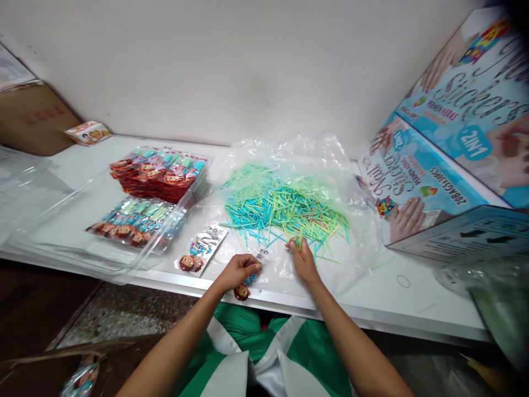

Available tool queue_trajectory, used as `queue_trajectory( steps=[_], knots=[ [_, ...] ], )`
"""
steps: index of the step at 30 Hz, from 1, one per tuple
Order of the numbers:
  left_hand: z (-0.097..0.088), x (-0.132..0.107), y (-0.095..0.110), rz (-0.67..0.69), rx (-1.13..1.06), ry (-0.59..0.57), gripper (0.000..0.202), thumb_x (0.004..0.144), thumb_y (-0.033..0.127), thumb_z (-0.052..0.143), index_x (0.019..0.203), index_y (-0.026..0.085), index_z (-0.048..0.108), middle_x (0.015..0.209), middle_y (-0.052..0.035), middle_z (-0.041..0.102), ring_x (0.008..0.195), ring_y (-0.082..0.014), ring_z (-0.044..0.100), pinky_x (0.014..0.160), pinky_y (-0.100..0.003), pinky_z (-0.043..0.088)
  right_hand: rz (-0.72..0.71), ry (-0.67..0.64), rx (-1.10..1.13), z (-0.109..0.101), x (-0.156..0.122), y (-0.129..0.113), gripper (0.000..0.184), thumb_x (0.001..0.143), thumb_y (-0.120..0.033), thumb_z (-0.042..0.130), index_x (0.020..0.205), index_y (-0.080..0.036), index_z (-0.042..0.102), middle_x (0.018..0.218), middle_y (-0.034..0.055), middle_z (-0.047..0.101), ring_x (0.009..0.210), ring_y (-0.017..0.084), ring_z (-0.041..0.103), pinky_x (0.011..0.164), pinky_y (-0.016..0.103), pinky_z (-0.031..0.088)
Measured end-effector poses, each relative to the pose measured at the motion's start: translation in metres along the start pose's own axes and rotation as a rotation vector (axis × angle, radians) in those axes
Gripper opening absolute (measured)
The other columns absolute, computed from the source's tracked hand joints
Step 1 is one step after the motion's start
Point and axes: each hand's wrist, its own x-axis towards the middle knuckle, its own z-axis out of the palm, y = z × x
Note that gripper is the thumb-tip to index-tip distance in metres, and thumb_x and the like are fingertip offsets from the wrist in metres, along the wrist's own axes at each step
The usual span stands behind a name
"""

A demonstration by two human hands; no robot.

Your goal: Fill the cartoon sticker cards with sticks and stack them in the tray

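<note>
My left hand (238, 269) is closed on a small clear packet with a cartoon head (248, 278), held at the front edge of the white table (413, 303). My right hand (303, 258) pinches at the near edge of a pile of thin green and blue sticks (281, 209). The sticks lie on a spread clear plastic bag (355, 259). What the right fingers hold, if anything, is too small to make out. A second packet of the same kind (202, 248) lies flat to the left of my left hand.
Two stacks of filled packets (159, 173) (134, 220) sit in a clear tray (49, 242) at left. Large blue sticker cartons (438, 171) stand at right. A brown cardboard box (28, 118) and a small carton (87, 133) are at far left. A rubber band (403, 281) lies right.
</note>
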Motion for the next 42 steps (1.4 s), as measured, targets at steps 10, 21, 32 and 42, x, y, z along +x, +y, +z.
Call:
queue_trajectory(
  steps=[10,21,32,42],
  knots=[
    [-0.001,0.000,-0.003,0.016,-0.001,0.007,0.027,0.072,0.039,0.062,0.075,0.012,0.065,0.066,-0.0020,0.062,0.060,-0.0118,0.054,0.058,-0.022,0.040,-0.024,0.020,-0.007,0.002,0.001,-0.003,0.018,0.089,-0.037,0.040,0.095,-0.021,0.046,0.090,0.0066,0.061,0.090,0.018,0.057,0.084,0.037,0.043],
    [0.000,-0.001,-0.003,0.013,-0.027,0.010,0.026,0.071,0.038,0.063,0.075,0.012,0.066,0.067,-0.0018,0.063,0.060,-0.0112,0.054,0.059,-0.022,0.040,-0.002,-0.025,0.024,0.002,-0.001,-0.001,0.025,0.088,-0.039,0.043,0.103,-0.020,0.050,0.103,0.0085,0.063,0.098,0.020,0.060,0.089,0.038,0.043],
    [-0.004,-0.005,0.014,-0.012,-0.194,0.031,0.026,0.069,0.035,0.068,0.078,0.011,0.067,0.078,-0.0077,0.069,0.067,-0.0149,0.061,0.065,-0.025,0.045,-0.050,0.018,0.001,-0.007,0.012,-0.012,0.027,0.089,-0.038,0.042,0.102,-0.019,0.057,0.106,0.0084,0.065,0.101,0.020,0.059,0.092,0.040,0.040],
    [0.008,-0.023,0.041,-0.057,-0.493,0.068,0.028,0.064,0.028,0.074,0.081,0.011,0.061,0.088,-0.0117,0.071,0.075,-0.0214,0.067,0.075,-0.034,0.048,-0.094,0.042,-0.008,-0.003,0.000,-0.010,0.019,0.090,-0.036,0.039,0.098,-0.021,0.047,0.092,0.0054,0.060,0.093,0.017,0.055,0.091,0.038,0.039]
  ],
)
